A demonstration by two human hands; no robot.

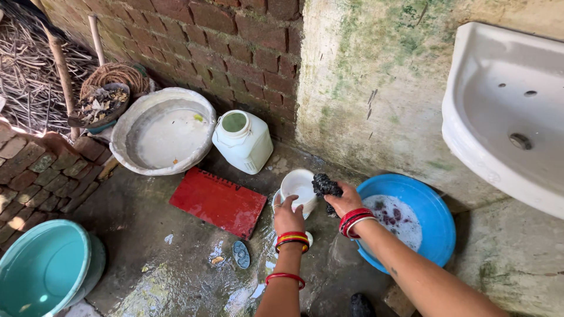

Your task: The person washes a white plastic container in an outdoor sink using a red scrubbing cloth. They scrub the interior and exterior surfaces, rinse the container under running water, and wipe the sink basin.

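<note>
My left hand (288,212) grips the rim of a small white bowl (298,186) held low over the wet concrete floor. My right hand (345,199) is closed on a dark, soot-black scrubbing wad (324,185) pressed at the bowl's right edge. Red and yellow bangles ring both wrists. Just right of my hands sits a blue basin (437,220) with soapy water and dark bits in it.
A red flat board (218,201) lies left of the bowl. Behind it stand a white plastic jar (242,141) and a large white basin (164,130). A teal tub (44,267) sits bottom left. A white wall sink (505,111) juts out at right. Brick wall behind.
</note>
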